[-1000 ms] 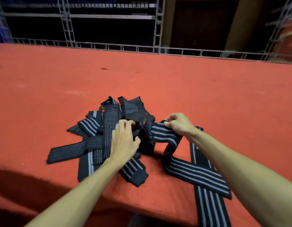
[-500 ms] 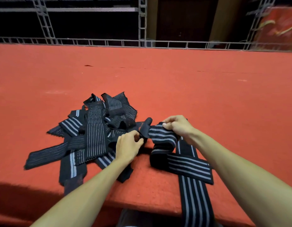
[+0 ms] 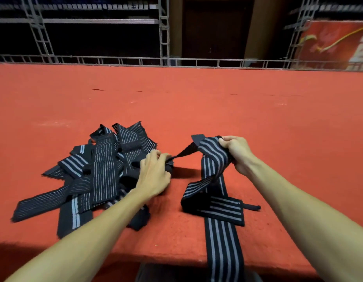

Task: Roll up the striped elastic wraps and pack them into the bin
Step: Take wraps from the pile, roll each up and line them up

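The striped wrap (image 3: 214,159) is lifted off the red table (image 3: 217,110), and its long tail runs toward six o'clock and hangs over the near edge. The right hand (image 3: 237,153) curls its fingers round the bunched band and holds it up. At nine o'clock of it, the left hand (image 3: 154,176) pinches the narrow black end strap (image 3: 184,152), which is taut between the hands. This is probably to free the wrap and find its end for rolling. The pile of wraps (image 3: 99,171) lies loose further toward nine o'clock. A dark shape (image 3: 196,271) below the edge may be the bin; I cannot tell.
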Tool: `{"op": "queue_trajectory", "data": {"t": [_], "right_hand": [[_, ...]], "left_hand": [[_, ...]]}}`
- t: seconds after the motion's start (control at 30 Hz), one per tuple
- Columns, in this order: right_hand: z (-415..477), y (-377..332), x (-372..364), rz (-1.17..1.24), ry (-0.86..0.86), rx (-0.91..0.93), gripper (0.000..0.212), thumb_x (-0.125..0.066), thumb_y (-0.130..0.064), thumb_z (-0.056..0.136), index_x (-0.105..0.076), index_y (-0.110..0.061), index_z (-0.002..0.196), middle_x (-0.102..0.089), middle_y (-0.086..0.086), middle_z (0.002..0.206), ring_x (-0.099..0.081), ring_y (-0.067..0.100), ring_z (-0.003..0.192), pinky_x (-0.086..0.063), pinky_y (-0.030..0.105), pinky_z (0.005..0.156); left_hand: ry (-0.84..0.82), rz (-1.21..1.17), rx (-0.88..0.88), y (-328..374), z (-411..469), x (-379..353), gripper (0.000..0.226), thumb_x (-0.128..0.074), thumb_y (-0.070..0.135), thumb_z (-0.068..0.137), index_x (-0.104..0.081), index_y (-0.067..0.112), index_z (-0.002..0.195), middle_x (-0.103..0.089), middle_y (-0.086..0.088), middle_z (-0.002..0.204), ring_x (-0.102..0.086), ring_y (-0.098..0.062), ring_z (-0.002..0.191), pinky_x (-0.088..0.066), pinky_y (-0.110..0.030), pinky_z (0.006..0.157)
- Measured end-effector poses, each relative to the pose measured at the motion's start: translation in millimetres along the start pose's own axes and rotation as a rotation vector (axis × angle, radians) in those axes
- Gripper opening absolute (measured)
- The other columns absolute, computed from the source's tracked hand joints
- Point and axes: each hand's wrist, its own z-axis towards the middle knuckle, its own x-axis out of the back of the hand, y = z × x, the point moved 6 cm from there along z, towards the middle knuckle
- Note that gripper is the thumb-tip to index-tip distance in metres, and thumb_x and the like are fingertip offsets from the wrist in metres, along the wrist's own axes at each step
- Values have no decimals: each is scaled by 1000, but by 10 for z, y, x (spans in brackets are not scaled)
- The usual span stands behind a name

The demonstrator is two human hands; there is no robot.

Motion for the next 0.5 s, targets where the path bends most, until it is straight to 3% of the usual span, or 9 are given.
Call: {"op": "queue_trajectory", "data": {"t": [0.03,0.13,0.2,0.27,0.4,0.43,0.5], "right_hand": [[-24,-81,18,77,-2,7,20,-52,-2,94,-65,-10,82,-65,5,80,-60,15,68,-49,24,61],[-120,-369,124,271,12,58,16,-48,-1,96,-62,-8,91,-65,6,83,-60,16,71,-50,27,65],[-214,-580,232,369,17,101,15,-47,-1,96,-61,-8,96,-65,6,82,-61,17,70,-51,28,65],[-326,-761,370,431,39,135,13,-48,-2,95,-59,-8,100,-66,5,82,-63,16,68,-54,29,62],[-502,-985,566,453,26,176,20,-47,1,95,-58,-6,110,-68,7,86,-65,16,69,-55,27,60],[-544,-1001,585,429,-8,168,23,-45,2,95,-59,-6,112,-69,8,89,-65,18,72,-56,28,62],[-592,-984,591,349,-70,151,28,-41,4,95,-62,-5,111,-68,10,94,-65,19,75,-56,28,65]], "left_hand": [[-74,-105,-63,189,21,-32,58,-55,8,78,-45,19,135,-42,-4,128,-36,-23,123,-26,-36,102],[-521,-498,-145,739,-41,-211,75,-61,15,68,-40,23,140,-45,1,139,-41,-14,130,-33,-40,110],[-623,-744,-111,983,-89,-189,69,-63,17,64,-50,20,132,-58,0,129,-57,-13,113,-48,-42,99],[-652,-891,-54,1131,-137,-92,57,-59,10,64,-60,18,120,-66,-4,113,-61,-14,93,-51,-35,85],[-720,-986,-36,1310,-261,8,61,-50,6,59,-63,17,117,-67,-12,110,-60,-15,94,-47,-31,85],[-663,-981,-2,1345,-272,48,56,-50,3,61,-63,15,114,-68,-12,108,-61,-16,94,-47,-32,85],[-378,-841,55,1334,-210,192,39,-51,-3,73,-62,13,107,-66,-9,103,-61,-19,94,-46,-30,83]]}}
